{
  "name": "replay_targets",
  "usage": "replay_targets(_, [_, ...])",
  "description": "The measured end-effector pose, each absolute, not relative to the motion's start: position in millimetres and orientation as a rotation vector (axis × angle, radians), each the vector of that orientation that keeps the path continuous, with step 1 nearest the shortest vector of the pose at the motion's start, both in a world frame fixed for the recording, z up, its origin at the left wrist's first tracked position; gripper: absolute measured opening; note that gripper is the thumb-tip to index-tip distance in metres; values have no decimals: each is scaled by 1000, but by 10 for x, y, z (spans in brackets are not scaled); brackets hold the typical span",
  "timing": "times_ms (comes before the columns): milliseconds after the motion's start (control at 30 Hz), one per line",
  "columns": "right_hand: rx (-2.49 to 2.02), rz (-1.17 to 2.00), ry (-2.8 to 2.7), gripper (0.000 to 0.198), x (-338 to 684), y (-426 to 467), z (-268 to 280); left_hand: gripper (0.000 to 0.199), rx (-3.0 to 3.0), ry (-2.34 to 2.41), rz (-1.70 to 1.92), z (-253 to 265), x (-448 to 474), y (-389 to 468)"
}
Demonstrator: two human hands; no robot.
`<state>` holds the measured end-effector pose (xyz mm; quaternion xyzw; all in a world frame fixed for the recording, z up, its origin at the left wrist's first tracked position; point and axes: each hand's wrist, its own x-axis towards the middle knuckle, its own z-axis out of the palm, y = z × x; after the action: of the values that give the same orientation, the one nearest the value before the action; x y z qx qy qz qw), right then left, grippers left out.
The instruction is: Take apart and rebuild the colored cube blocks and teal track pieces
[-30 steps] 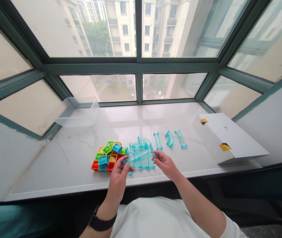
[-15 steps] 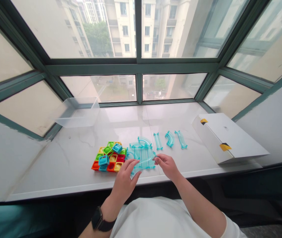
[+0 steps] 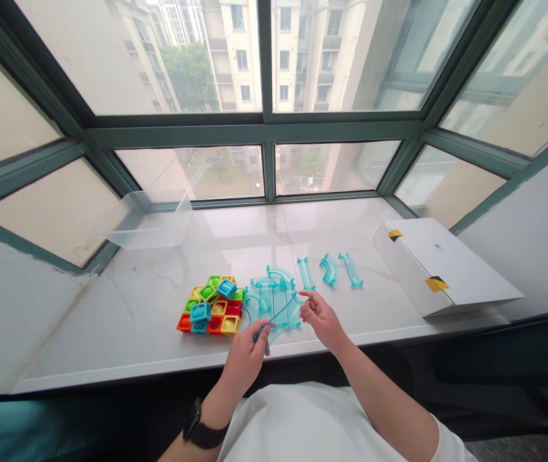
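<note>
A translucent blue toy track piece is pinched between the thumb and fingers of my left hand, held at its near end and slanting up to the right. Just beyond its far end is my right hand, index finger stretched out and apart from the thumb, with nothing visible between them. Under and behind the held piece lies a group of similar clear blue track pieces, partly overlapping. Left of them sits a cluster of coloured square blocks, a few stacked on top.
Farther right lie a straight track piece, a curved one and a wavy one. A clear plastic bin stands at the back left. A white box occupies the right side of the white sill, below the windows.
My left hand has closed on the near end of the track piece, which now slants upward. My right hand's fingers have come off the piece's far end and spread apart.
</note>
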<state>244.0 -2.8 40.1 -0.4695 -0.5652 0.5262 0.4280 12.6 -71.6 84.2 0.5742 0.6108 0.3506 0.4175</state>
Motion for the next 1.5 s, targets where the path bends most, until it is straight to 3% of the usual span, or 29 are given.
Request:
replay_targets(333, [-1140, 1437, -1372, 56, 2436, -19, 361, 50, 1316, 1504, 858, 772, 198, -692])
replay_targets(667, [-962, 1067, -1758, 69, 2198, -324, 483, 68, 1015, 1388, 1148, 531, 351, -666])
replay_targets(933, [-957, 954, -1846, 44, 2091, -387, 554, 75, 898, 1285, 1171, 450, 418, -628])
replay_targets(1233, [-1030, 789, -1830, 45, 2219, -345, 533, 76, 758, 1106, 1133, 565, 608, -532])
replay_targets(1500, [-1139, 561, -1727, 34, 2315, -278, 470, 75, 831, 1041, 1089, 598, 894, -395])
